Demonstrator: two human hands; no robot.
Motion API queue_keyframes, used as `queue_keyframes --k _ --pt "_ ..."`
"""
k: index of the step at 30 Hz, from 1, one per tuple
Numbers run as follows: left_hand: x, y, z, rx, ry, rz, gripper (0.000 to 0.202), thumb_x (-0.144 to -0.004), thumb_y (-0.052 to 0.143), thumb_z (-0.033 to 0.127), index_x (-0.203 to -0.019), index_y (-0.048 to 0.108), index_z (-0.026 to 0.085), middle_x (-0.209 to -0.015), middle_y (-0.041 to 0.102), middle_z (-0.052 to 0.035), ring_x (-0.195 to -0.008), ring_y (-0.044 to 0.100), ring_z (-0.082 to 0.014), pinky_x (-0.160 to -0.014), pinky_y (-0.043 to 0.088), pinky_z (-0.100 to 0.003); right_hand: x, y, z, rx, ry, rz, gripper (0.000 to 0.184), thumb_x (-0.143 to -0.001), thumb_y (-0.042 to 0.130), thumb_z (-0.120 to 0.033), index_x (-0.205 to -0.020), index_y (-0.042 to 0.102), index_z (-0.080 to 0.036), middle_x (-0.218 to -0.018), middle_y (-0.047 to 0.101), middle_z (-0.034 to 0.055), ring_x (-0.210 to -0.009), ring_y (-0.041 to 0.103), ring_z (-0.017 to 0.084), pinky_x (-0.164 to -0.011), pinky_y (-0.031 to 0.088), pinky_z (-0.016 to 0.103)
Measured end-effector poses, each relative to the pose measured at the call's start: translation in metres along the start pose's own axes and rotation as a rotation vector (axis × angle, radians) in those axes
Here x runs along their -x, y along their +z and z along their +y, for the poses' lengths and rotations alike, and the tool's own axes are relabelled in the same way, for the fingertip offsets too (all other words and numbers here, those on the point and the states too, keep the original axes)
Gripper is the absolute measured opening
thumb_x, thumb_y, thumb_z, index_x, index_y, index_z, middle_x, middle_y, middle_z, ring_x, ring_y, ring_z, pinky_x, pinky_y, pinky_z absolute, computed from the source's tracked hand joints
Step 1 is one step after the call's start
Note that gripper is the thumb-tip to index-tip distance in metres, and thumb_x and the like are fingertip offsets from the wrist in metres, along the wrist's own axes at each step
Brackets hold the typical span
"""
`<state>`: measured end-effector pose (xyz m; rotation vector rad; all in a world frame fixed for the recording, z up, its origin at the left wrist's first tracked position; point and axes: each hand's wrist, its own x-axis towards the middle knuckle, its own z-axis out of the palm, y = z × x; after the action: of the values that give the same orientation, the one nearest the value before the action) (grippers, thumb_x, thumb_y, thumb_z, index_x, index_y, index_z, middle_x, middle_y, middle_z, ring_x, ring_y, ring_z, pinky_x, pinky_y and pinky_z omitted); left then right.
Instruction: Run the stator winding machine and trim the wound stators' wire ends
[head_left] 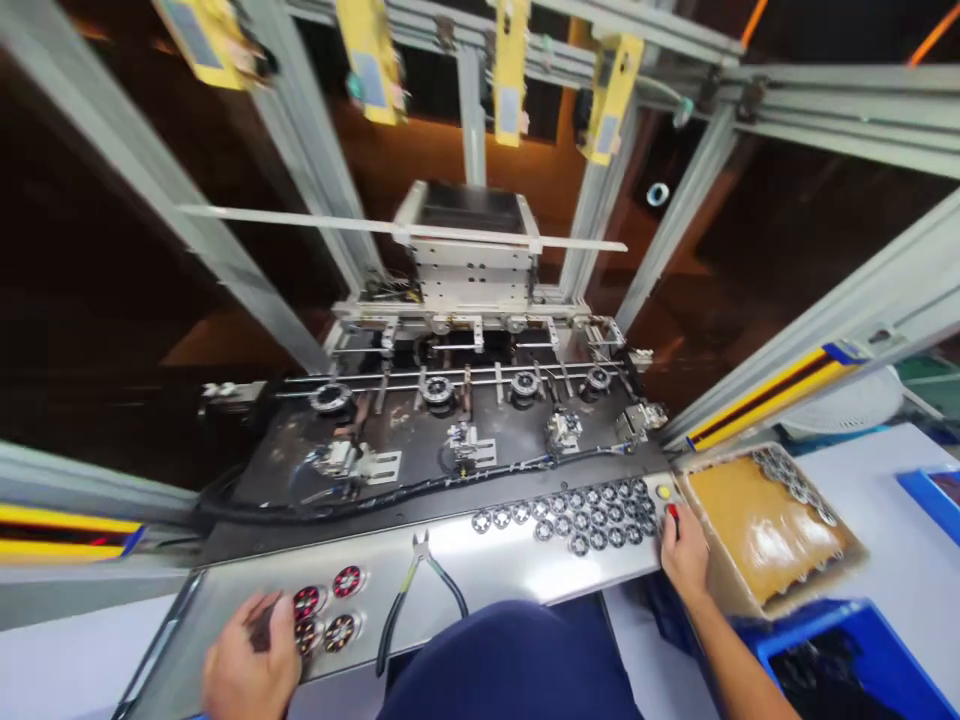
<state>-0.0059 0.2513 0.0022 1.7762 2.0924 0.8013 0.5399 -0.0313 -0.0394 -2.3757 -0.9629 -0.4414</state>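
My left hand [251,655] is at the lower left of the steel ledge [510,565], its fingers curled; something dark shows between thumb and fingers, too blurred to make out. Right beside it lie several round wound cores, two with red on them, like the red-marked core [347,581], and others coppery, like the copper core [339,632]. At the ledge's right end my right hand [686,555] has its fingers closed around a red knob [672,511], just below a yellow button [664,492]. Rows of bare slotted ring cores [598,515] lie left of that hand.
Cutting pliers [420,575] lie splayed mid-ledge. Behind stands a machine bed [420,430] with several round fixtures, one being a spindle fixture [439,390]. A yellow light barrier [772,395] flanks the right. A carton [757,530] and a blue bin [862,660] stand at right.
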Motion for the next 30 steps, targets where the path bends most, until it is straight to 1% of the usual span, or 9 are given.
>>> queue_keyframes --k 3,6,10,12,16,18,22,26,30 --pt "0.000 0.000 0.003 -0.056 0.014 0.036 0.049 -0.081 0.042 0.060 -0.100 0.066 0.021 -0.088 0.070 -0.0108 -0.089 0.065 -0.0359 -0.085 0.053 -0.053 0.007 0.007 0.007 0.000 0.010 -0.020 0.038 -0.098 0.054 -0.044 -0.122 0.059 -0.017 -0.125 0.062 0.0103 -0.115 0.060 0.025 -0.099 0.048 0.050" --pt "0.000 -0.001 0.006 -0.081 0.038 0.057 0.046 -0.081 0.042 0.062 -0.096 0.067 0.026 -0.081 0.068 -0.0069 -0.084 0.065 -0.0352 -0.082 0.054 -0.051 0.010 0.006 0.009 -0.001 0.010 -0.022 0.036 -0.097 0.056 -0.041 -0.124 0.059 -0.017 -0.126 0.061 0.0100 -0.115 0.060 0.026 -0.099 0.049 0.050" --pt "0.000 -0.001 0.006 -0.100 0.051 0.083 0.041 -0.082 0.042 0.062 -0.094 0.067 0.032 -0.078 0.067 -0.0043 -0.084 0.064 -0.0352 -0.081 0.054 -0.052 0.009 0.003 0.006 -0.020 0.004 -0.016 0.038 -0.098 0.054 -0.043 -0.124 0.059 -0.017 -0.127 0.062 0.0104 -0.116 0.060 0.026 -0.101 0.047 0.051" --pt "0.000 -0.001 0.005 -0.108 0.060 0.090 0.042 -0.083 0.042 0.060 -0.095 0.067 0.029 -0.077 0.068 -0.0056 -0.082 0.064 -0.0352 -0.078 0.054 -0.051 0.008 0.002 0.004 -0.035 0.001 -0.015 0.040 -0.098 0.051 -0.046 -0.124 0.059 -0.016 -0.126 0.063 0.0116 -0.117 0.060 0.026 -0.102 0.046 0.051" --pt "-0.003 0.001 0.002 -0.111 0.096 0.051 0.047 -0.082 0.044 0.055 -0.094 0.070 0.017 -0.079 0.071 -0.0132 -0.078 0.064 -0.0347 -0.072 0.053 -0.047 0.005 0.000 -0.002 -0.064 -0.001 -0.004 0.047 -0.097 0.043 -0.046 -0.123 0.061 -0.012 -0.121 0.065 0.0188 -0.115 0.060 0.032 -0.101 0.045 0.055" --pt "-0.003 0.002 0.000 -0.101 0.105 0.041 0.046 -0.081 0.045 0.053 -0.095 0.070 0.017 -0.083 0.072 -0.0134 -0.080 0.065 -0.0335 -0.074 0.053 -0.045 0.003 -0.004 -0.004 -0.074 -0.011 -0.018 0.050 -0.094 0.042 -0.043 -0.127 0.058 -0.010 -0.122 0.064 0.0215 -0.116 0.058 0.035 -0.101 0.044 0.058" --pt "0.000 0.002 0.001 -0.100 0.079 0.089 0.043 -0.083 0.042 0.057 -0.100 0.068 0.026 -0.082 0.070 -0.0074 -0.083 0.064 -0.0332 -0.075 0.053 -0.045 0.005 -0.023 -0.009 -0.081 -0.065 -0.162 0.063 -0.088 0.050 -0.040 -0.143 0.042 -0.012 -0.142 0.051 0.0200 -0.131 0.049 0.036 -0.109 0.040 0.057" --pt "0.002 -0.001 0.007 -0.105 0.082 0.104 0.039 -0.084 0.042 0.059 -0.105 0.067 0.037 -0.072 0.063 -0.0017 -0.078 0.061 -0.0329 -0.072 0.051 -0.044 0.005 -0.041 -0.014 -0.076 -0.095 -0.336 0.081 -0.083 0.064 -0.048 -0.150 0.032 -0.016 -0.157 0.034 0.0175 -0.142 0.038 0.033 -0.115 0.036 0.052" --pt "0.002 -0.004 0.010 -0.093 0.111 0.089 0.036 -0.083 0.045 0.057 -0.110 0.066 0.045 -0.064 0.058 0.0003 -0.072 0.058 -0.0320 -0.066 0.047 -0.039 0.003 -0.041 -0.020 -0.082 -0.072 -0.361 0.096 -0.079 0.070 -0.056 -0.153 0.025 -0.014 -0.158 0.029 0.0217 -0.145 0.033 0.036 -0.116 0.033 0.055"
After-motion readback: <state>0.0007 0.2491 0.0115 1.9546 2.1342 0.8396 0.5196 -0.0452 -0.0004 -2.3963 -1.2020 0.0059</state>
